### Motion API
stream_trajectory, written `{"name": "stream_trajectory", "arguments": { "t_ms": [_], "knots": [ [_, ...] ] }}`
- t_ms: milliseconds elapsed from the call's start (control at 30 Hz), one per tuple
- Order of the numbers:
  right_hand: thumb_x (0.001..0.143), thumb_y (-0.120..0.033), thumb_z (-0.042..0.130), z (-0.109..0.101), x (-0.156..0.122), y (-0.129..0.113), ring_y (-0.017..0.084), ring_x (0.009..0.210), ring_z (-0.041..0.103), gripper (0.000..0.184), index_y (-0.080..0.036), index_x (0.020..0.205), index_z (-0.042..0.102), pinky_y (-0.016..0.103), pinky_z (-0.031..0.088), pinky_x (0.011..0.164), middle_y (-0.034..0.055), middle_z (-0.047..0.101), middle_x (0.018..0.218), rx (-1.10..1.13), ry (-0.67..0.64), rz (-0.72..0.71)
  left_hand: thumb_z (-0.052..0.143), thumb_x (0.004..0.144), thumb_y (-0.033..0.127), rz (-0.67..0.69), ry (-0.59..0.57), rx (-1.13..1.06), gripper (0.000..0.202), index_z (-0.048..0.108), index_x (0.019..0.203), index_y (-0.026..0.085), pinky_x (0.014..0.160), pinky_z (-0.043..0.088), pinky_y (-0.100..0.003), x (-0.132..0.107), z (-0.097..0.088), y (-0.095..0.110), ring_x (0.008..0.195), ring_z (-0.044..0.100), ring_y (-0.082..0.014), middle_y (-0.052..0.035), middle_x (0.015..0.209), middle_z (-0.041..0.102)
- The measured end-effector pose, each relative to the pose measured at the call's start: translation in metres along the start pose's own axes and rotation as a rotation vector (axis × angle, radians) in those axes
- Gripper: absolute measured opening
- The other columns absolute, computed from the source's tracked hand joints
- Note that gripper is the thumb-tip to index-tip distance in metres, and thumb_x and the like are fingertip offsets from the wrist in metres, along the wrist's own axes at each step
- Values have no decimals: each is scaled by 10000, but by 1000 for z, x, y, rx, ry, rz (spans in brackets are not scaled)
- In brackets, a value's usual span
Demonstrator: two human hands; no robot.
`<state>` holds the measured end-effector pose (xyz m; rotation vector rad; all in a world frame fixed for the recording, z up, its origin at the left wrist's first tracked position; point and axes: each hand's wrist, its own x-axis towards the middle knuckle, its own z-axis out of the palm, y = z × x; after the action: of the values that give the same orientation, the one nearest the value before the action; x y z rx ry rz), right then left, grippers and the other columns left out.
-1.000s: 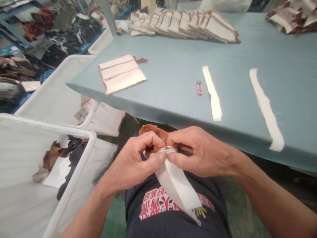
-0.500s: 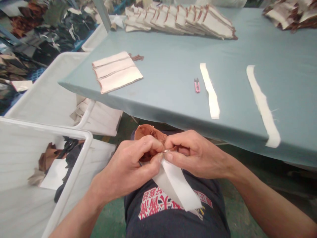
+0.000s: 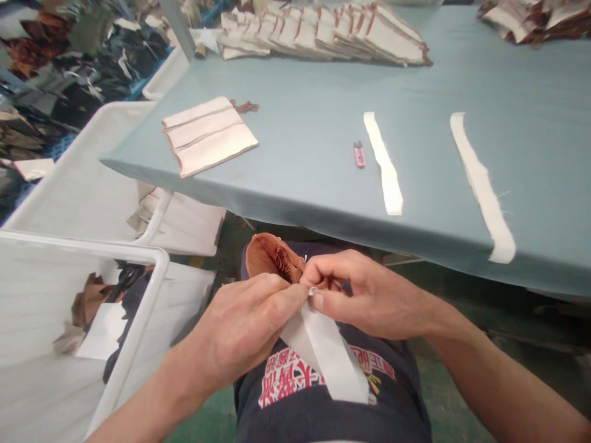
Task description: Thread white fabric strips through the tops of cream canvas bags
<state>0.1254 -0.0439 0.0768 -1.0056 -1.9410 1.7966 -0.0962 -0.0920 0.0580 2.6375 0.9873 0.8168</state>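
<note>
- Currently pinching, with thumb and fingers of the left hand [image 3: 258,307] and right hand [image 3: 373,295] closed tight and close together, the upper end of a long white fabric strip [image 3: 335,360], over the lap.
- Hard to see the left fingertips' exact contact; at the right thumb, just a small pale edge.
- Behind the fingers, a curled rust-brown leather-like piece [image 3: 263,255]; impossible to tell whether joined to the strip.
- Apparently part-way through with this strip: not yet let go, and hanging free at the lower end over a dark navy apron [image 3: 277,421] with red lettering.
- On the blue-green table [image 3: 305,166], pink-handled snips [image 3: 359,157], unheld, beside a narrow cream strip [image 3: 384,166]; farther right, a second cream strip [image 3: 480,184]. Possibly remaining, both loose.
- Farther left, a flat cream panel [image 3: 210,138] with dark seams; at the back, overlapping brown-edged cream panels [image 3: 318,37]. Unclear whether finished or waiting.
</note>
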Motion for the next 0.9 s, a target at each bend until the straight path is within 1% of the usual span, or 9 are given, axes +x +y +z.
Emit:
{"name": "stream_trajectory", "arguments": {
  "t_ms": [100,267,400,500,567,667,767,900],
  "knots": [
    [868,-214,549,0,0,1,95,587,445,106,-155,810,614,214,341,517,-36,530,688,10,1,9,513,1026,101,-7,8,-5,224,561,1242,141,623,508,-239,0,1,0,702,658,-144,-31,845,703],
    [907,-254,567,-2,-2,6,96,624,462,145,-140,856,642,211,365,546,-25,556,732,41,-23,-14,513,1028,98,-40,35,-85,155,582,1162,137,658,522,-237,4,0,1,722,680,-141,-43,860,719],
    [927,-253,569,-2,-1,9,86,612,431,139,-147,856,625,205,344,534,-44,522,717,55,-29,-21,518,1037,124,-120,30,-132,111,577,1119,171,696,531,-209,7,-1,2,759,706,-123,-16,886,732],
    [938,-260,571,1,0,9,83,595,408,148,-158,834,599,205,324,519,-58,491,694,54,-15,-11,537,1013,81,-188,17,-205,147,577,1092,199,744,533,-180,8,-2,3,797,716,-100,10,926,748],
    [938,-252,570,2,0,7,82,586,394,143,-164,827,586,206,311,509,-65,471,682,52,-8,9,545,997,55,-216,2,-234,177,581,1080,207,750,530,-176,8,-4,3,790,713,-94,19,926,750],
    [920,-228,565,3,0,4,83,581,382,120,-169,815,571,207,305,504,-69,452,675,72,-20,32,539,1002,61,-207,-4,-247,163,580,1067,205,723,517,-184,9,-5,4,760,701,-95,21,893,738],
    [899,-214,558,2,1,3,87,591,389,99,-166,813,572,208,318,514,-62,465,682,89,-38,38,537,1012,80,-183,2,-242,147,577,1092,196,703,501,-198,9,-5,5,759,699,-102,12,882,725],
    [880,-198,549,2,2,2,94,594,411,81,-160,830,598,216,313,518,-51,491,681,37,-15,37,545,995,83,-158,-7,-229,161,574,1115,187,684,501,-218,8,-5,3,737,681,-116,1,865,710]
  ]
}}
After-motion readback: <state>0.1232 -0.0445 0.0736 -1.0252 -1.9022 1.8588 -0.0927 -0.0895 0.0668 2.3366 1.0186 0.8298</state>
